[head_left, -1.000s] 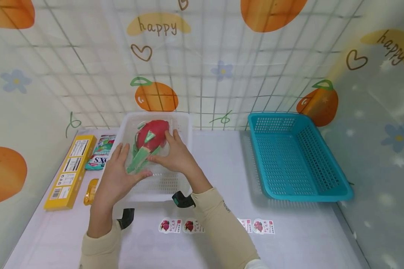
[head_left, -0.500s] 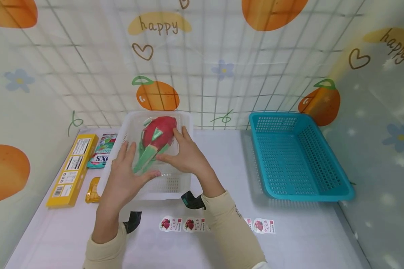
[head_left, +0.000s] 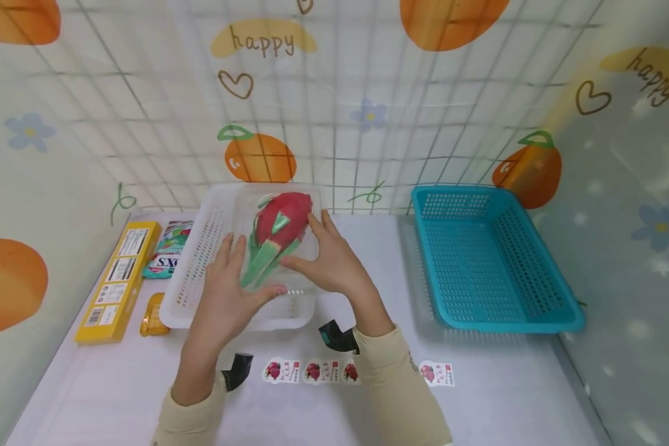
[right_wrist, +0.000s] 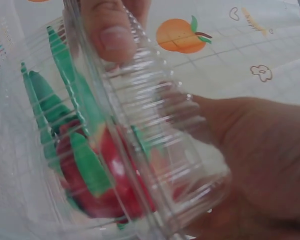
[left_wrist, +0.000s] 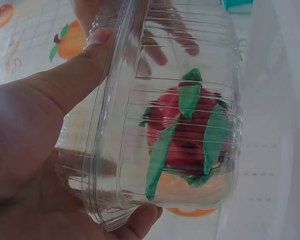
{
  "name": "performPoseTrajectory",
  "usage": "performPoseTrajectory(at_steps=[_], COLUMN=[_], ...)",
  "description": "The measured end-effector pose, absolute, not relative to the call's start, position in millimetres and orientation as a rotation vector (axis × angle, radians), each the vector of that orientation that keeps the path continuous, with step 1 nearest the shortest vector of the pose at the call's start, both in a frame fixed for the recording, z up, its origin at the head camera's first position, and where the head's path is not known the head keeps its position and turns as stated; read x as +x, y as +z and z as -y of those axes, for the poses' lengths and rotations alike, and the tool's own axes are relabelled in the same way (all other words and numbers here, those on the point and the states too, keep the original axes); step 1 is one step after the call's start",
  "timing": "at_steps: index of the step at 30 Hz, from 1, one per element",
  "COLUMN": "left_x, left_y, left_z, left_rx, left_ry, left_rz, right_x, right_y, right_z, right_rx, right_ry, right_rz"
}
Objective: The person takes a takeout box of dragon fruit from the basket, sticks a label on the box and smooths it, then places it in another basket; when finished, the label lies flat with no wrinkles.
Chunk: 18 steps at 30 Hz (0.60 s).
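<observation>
Fingers point(left_wrist: 145, 220) and thumbs round a clear box point(left_wrist: 132, 120)

Holds it from both sides, left hand point(head_left: 228, 294) on one, right hand point(head_left: 337, 263) on the other. Inside, a red fruit point(head_left: 283, 217) with green leaves. Held over the right part of a white basket point(head_left: 201, 251). Off to the right, a blue basket point(head_left: 496, 254).

A red dragon fruit point(head_left: 283, 220) (green-leaved) lies inside a clear ribbed box point(left_wrist: 132, 115) over the white basket point(head_left: 201, 248).

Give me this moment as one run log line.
hands: both holding clear box | contents: dragon fruit | box: over white basket, head view | teal basket: farther right
</observation>
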<state>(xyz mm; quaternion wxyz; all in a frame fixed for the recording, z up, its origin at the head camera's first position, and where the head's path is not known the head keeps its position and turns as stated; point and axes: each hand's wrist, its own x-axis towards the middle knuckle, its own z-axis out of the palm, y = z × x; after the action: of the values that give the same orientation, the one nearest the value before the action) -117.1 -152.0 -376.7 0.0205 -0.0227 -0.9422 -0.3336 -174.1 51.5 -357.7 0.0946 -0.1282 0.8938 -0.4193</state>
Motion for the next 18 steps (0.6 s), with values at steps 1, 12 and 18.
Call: performPoseTrajectory(at_steps=[1, 12, 18], left_x=[-116.9, -108.2, -112.5], left_y=[-376.4, -379.9, -380.2], left_z=[149.0, 115.8, 92.4], left_rx=[-0.081, -0.136, -0.182], left_ry=[-1.031, -1.048, -1.070], left_rz=[2.917, 2.864, 2.853], right_x=[-172.9, -162.0, -158.5], right_y=[-357.2, -358.2, -359.4], right_z=[-54.2, -83.7, -107.5], right_rx=[-0.380, -0.340, -0.311], right_ry=[-1.247, -1.213, -1.200], right_rz=[-2.658, -2.710, -2.779])
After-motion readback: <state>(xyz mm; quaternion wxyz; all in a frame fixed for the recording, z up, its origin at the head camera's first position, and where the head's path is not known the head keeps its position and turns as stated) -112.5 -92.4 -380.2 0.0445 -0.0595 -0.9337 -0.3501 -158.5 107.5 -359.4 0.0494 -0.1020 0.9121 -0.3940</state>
